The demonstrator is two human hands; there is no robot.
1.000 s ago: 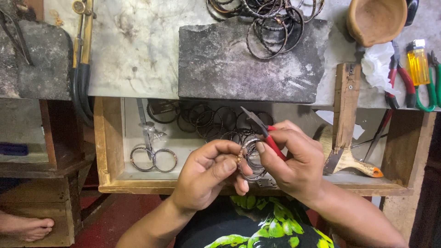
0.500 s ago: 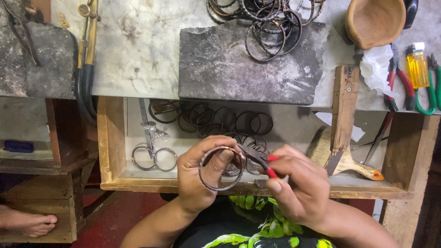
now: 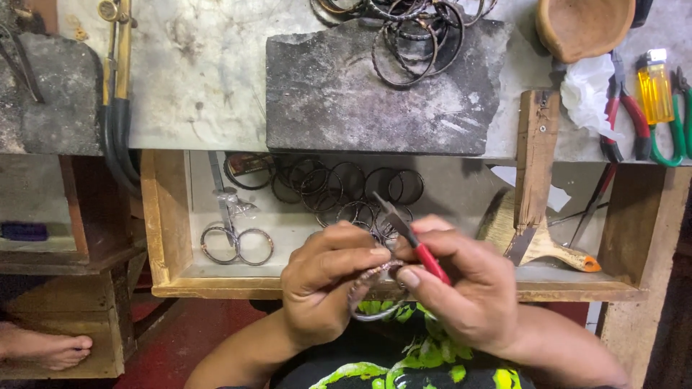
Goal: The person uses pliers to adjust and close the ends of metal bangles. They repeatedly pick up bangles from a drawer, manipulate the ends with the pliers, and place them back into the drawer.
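My left hand [image 3: 324,284] pinches a thin metal bangle [image 3: 367,295] between thumb and fingers, just above the front edge of an open wooden drawer [image 3: 162,223]. My right hand [image 3: 461,288] grips red-handled pliers [image 3: 411,241], whose dark jaws point up and left over the bangle. Both hands meet at the bangle, and its lower arc shows below my fingers. Several more dark bangles [image 3: 339,187] lie loose in the drawer behind my hands.
A grey stone slab [image 3: 360,101] on the bench carries more bangles [image 3: 404,36]. Scissors [image 3: 234,230] lie at the drawer's left. A wooden peg [image 3: 537,158], brush [image 3: 548,245], wooden bowl [image 3: 580,25], yellow lighter [image 3: 656,90] and pliers [image 3: 623,119] are at right. A bare foot [image 3: 43,346] is at lower left.
The bangle, held out flat in my left hand half a second ago, is now drawn in between both hands. The pliers have swung so their jaws point up-left.
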